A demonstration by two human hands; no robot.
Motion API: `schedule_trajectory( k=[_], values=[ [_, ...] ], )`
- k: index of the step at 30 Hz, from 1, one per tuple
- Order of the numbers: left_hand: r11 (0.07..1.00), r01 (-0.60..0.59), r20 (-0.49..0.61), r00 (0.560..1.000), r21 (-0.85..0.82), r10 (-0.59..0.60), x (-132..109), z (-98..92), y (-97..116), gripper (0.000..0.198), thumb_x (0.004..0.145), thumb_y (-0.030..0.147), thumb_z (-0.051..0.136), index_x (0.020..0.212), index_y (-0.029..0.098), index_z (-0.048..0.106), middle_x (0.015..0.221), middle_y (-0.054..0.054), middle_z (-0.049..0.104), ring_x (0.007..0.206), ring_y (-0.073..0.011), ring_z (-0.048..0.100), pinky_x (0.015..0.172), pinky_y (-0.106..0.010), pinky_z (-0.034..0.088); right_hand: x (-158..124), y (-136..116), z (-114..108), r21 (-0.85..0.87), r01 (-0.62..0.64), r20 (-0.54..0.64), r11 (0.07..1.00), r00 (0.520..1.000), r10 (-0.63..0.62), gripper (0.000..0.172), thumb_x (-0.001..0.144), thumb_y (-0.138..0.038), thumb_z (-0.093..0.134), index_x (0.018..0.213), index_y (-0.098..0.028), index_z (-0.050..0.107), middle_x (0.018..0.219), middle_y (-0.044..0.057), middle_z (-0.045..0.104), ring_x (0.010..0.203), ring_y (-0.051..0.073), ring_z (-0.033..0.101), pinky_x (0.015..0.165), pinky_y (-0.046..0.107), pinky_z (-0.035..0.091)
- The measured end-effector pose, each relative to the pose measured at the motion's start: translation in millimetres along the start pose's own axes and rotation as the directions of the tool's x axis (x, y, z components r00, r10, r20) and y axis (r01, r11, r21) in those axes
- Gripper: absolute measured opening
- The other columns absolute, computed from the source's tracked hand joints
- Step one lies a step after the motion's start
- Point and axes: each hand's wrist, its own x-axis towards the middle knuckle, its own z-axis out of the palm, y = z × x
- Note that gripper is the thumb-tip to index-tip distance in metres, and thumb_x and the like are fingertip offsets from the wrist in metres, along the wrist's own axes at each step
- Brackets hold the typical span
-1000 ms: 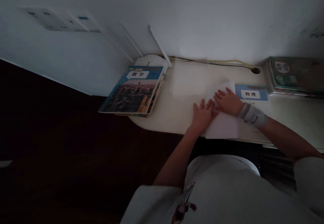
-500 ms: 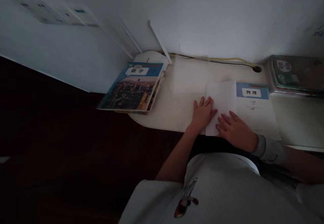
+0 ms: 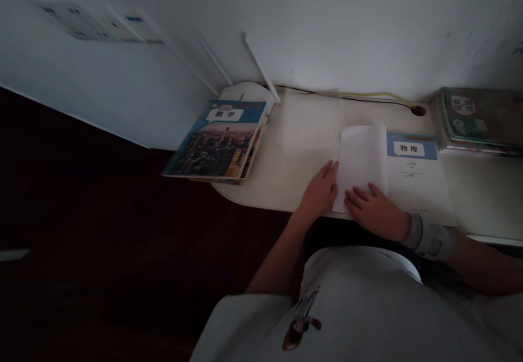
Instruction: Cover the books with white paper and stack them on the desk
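Note:
A white sheet of paper point(image 3: 363, 157) is folded over the left part of a white book with a blue title band point(image 3: 412, 166) on the pale desk point(image 3: 302, 138). My left hand point(image 3: 321, 190) rests at the paper's left edge, fingers stretched out and together, touching it. My right hand point(image 3: 373, 209) lies flat on the paper's near end, fingers spread, a grey band on its wrist. Neither hand grips anything.
A stack of books topped by a city-photo cover point(image 3: 216, 141) overhangs the desk's left end. Another stack of green-covered books point(image 3: 482, 119) sits at the right. A cable point(image 3: 368, 97) runs along the wall to a hole point(image 3: 418, 110). White sticks lean on the wall.
My right hand slid from the paper's far part down to its near end, uncovering the book's cover. My left hand shifted off the paper to its left edge.

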Motion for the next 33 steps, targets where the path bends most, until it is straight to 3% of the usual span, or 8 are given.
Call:
schedule_trajectory(
  k=[3,8,15,19,22,26,30,33],
  values=[
    [0.985,0.087,0.017,0.996,0.152,-0.091,-11.6,-7.0,10.5,0.054,0.086,0.015,0.039,0.140,0.011,0.035,0.118,-0.017,0.060,0.112,-0.0248,0.055,0.095,-0.040,0.043,5.0,3.3,4.0,0.046,0.042,-0.010,0.998,0.999,-0.041,0.047,0.089,-0.039,0.054,0.129,-0.014,0.054,0.138,0.015,0.051,0.124,0.032,0.049,0.099,0.057,0.040],
    [0.962,0.154,0.106,0.978,0.227,-0.181,-22.4,-20.9,15.7,0.053,0.087,0.015,0.038,0.140,0.011,0.036,0.097,-0.012,0.069,0.091,-0.0216,0.063,0.085,-0.036,0.046,9.2,-0.6,4.6,0.035,-0.004,-0.008,0.999,1.000,0.004,0.064,0.079,-0.053,0.062,0.128,-0.012,0.055,0.137,0.019,0.051,0.122,0.036,0.050,0.098,0.060,0.038],
    [0.977,0.124,0.094,0.985,0.172,-0.142,-16.3,-17.5,18.2,0.053,0.089,0.017,0.038,0.141,0.012,0.033,0.103,-0.011,0.069,0.092,-0.0189,0.064,0.086,-0.033,0.045,13.0,-10.6,2.5,0.100,0.089,-0.026,0.991,0.996,-0.087,0.070,0.078,-0.060,0.061,0.126,-0.010,0.056,0.133,0.021,0.054,0.123,0.033,0.050,0.105,0.057,0.032],
    [0.967,0.089,0.115,0.986,0.237,-0.119,-13.6,-8.4,18.7,0.049,0.090,0.017,0.038,0.139,0.011,0.037,0.109,-0.013,0.067,0.098,-0.0211,0.063,0.087,-0.035,0.043,19.8,28.7,-1.2,0.218,0.130,-0.064,0.967,0.991,-0.119,0.059,0.087,-0.059,0.047,0.129,-0.018,0.054,0.134,0.015,0.055,0.127,0.030,0.047,0.106,0.057,0.030],
    [0.957,0.061,0.099,0.991,0.283,-0.093,-15.0,-6.2,18.2,0.046,0.090,0.018,0.039,0.136,0.013,0.042,0.102,-0.012,0.068,0.097,-0.0233,0.062,0.086,-0.038,0.043,32.1,93.7,2.7,0.290,-0.043,-0.198,0.956,0.975,0.104,0.053,0.091,-0.055,0.040,0.130,-0.021,0.054,0.141,0.014,0.048,0.134,0.030,0.038,0.107,0.059,0.026],
    [0.949,0.066,0.071,0.993,0.307,-0.093,-17.1,-9.3,19.9,0.045,0.091,0.018,0.038,0.135,0.013,0.043,0.098,-0.012,0.066,0.096,-0.0246,0.060,0.085,-0.039,0.044,54.3,169.9,26.9,0.469,-0.282,-0.303,0.837,0.839,0.453,0.065,0.086,-0.063,0.042,0.129,-0.017,0.056,0.145,0.016,0.042,0.137,0.033,0.033,0.107,0.055,0.031],
    [0.947,0.117,-0.034,0.993,0.300,-0.112,-16.9,-14.8,30.7,0.044,0.091,0.020,0.039,0.135,0.015,0.045,0.107,-0.015,0.064,0.103,-0.0248,0.058,0.088,-0.040,0.044,72.4,180.7,51.4,0.511,-0.360,-0.237,0.780,0.813,0.531,0.067,0.081,-0.064,0.047,0.130,-0.019,0.055,0.142,0.015,0.047,0.134,0.035,0.036,0.105,0.059,0.032],
    [0.958,0.002,-0.102,0.994,0.286,0.028,-11.5,-12.0,53.0,0.048,0.094,0.037,0.039,0.137,0.016,0.043,0.133,-0.018,0.052,0.127,-0.0297,0.044,0.102,-0.048,0.037,77.8,168.6,58.4,0.476,-0.403,-0.233,0.781,0.799,0.554,0.062,0.082,-0.057,0.050,0.130,-0.019,0.055,0.139,0.015,0.050,0.134,0.035,0.037,0.104,0.062,0.030]
  ],
)
